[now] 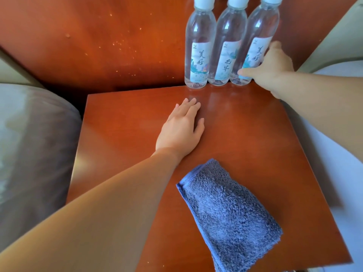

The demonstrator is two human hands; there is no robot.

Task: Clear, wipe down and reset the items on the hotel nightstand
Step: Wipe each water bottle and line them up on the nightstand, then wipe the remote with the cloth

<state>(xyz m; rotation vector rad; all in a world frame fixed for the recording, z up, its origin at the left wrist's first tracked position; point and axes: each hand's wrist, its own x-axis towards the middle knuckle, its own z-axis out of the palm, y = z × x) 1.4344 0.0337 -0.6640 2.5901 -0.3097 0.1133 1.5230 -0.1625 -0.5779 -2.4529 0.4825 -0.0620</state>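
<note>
Gripping rightmost bottle (257,32) low on the label with right hand (271,69), fingers behind probably curled. Looks full: heavyish, slick, squashy plastic, so best grabbed mid-body. Resting left hand (180,128) flat, fingers straight, on nightstand (245,134), cloth (227,209) near its wrist.

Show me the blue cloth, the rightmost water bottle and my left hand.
blue cloth (229,213), head view, middle of the fold
rightmost water bottle (262,24), head view, clear body above label
left hand (179,132), head view, back of hand

Bright, even daylight with soft shadows. Pale glare sheens the nightstand (245,134) top below the bottles (225,52). Edges bend and blur.
</note>
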